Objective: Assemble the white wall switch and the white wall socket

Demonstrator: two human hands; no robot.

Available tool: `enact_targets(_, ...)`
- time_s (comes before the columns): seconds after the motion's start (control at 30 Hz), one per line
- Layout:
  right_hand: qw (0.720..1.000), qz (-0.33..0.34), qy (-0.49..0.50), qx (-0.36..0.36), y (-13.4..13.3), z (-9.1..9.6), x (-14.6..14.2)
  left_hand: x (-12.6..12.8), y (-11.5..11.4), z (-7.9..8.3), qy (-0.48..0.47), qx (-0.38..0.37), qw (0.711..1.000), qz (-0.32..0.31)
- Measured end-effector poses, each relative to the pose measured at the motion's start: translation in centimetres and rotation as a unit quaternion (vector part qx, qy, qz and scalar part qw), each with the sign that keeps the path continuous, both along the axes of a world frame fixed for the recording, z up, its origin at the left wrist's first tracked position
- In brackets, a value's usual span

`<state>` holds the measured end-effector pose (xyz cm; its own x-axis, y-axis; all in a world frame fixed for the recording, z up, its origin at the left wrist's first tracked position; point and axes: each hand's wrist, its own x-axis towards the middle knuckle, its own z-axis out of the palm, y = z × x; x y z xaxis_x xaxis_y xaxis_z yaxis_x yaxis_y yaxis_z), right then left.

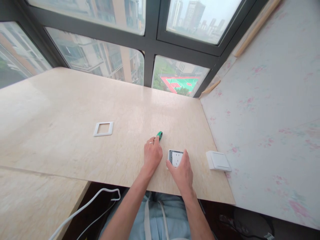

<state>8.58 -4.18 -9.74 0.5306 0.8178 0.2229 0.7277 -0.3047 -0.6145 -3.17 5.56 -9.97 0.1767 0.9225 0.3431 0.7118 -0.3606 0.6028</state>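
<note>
My left hand lies on the beige marble-look sill, fingers closed round a green-handled tool whose end sticks out past my fingertips. My right hand grips a white and grey socket module lying flat on the sill, thumb on its left side and fingers along its right. A ring shows on my left hand.
A white square cover frame lies on the sill to the left. A white wall switch is fixed to the flowered wall on the right. Dark-framed windows stand behind. White cables hang below the sill's front edge.
</note>
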Motion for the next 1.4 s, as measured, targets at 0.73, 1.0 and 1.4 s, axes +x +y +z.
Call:
enact_targets(0.73,0.912,0.392,-0.05,-0.109,0.9,5.0,7.5,-1.1,-5.2,-0.1,-0.085,-0.149,0.94,-0.294)
enact_targets(1.0,0.872,0.457,-0.149,-0.092,2.8,7.0,8.1,-1.1,-4.8,-0.9,-0.102,-0.119,0.949,-0.275)
enact_targets(1.4,0.846,0.485,-0.181,-0.128,2.9,7.4,8.5,-1.4,-4.7,-1.2,-0.091,-0.123,0.951,-0.269)
